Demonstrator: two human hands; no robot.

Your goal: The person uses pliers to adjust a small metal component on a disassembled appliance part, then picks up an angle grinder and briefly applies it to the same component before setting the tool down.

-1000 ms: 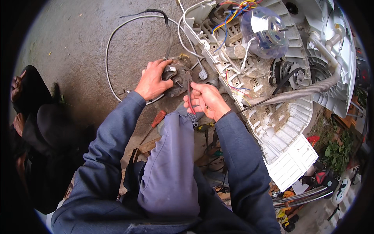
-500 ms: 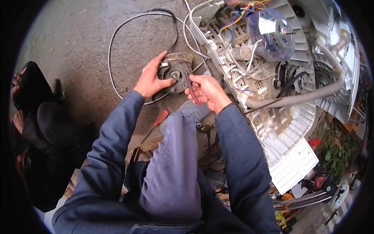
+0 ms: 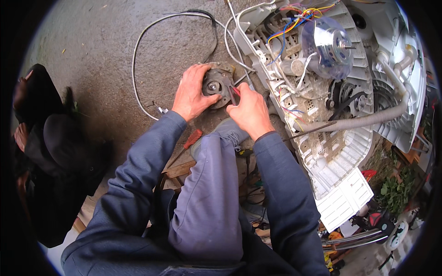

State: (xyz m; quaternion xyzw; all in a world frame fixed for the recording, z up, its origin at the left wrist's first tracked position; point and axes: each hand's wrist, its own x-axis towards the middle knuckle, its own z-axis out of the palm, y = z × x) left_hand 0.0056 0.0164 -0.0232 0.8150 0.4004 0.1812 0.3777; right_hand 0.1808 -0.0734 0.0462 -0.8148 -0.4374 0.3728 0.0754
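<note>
While the left hand bends around a dirty grey, round metal machine part from its nine o'clock side, its grasp is moderately wide: the fingers lie along the upper-left rim and the thumb presses across the face near six o'clock, below the central hole. That metal part sits low over the wet grey concrete floor, just toward twelve o'clock from the middle of the view. The right hand, at the part's four o'clock, is closed narrowly around a slim tool with a red grip; the tool reaches the part's three o'clock edge, though whether its tip touches cannot be told.

A pale grey cable loops across the floor toward eleven o'clock. Toward seven o'clock from the metal part lies a screwdriver with an orange-red handle, and at six o'clock stands a grey laced shoe. Around two o'clock spreads a dirt-stained white plastic casing, bearing a silver motor under clear plastic. A ribbed grey hose crosses at three o'clock. Someone in black clothing is at nine o'clock.
</note>
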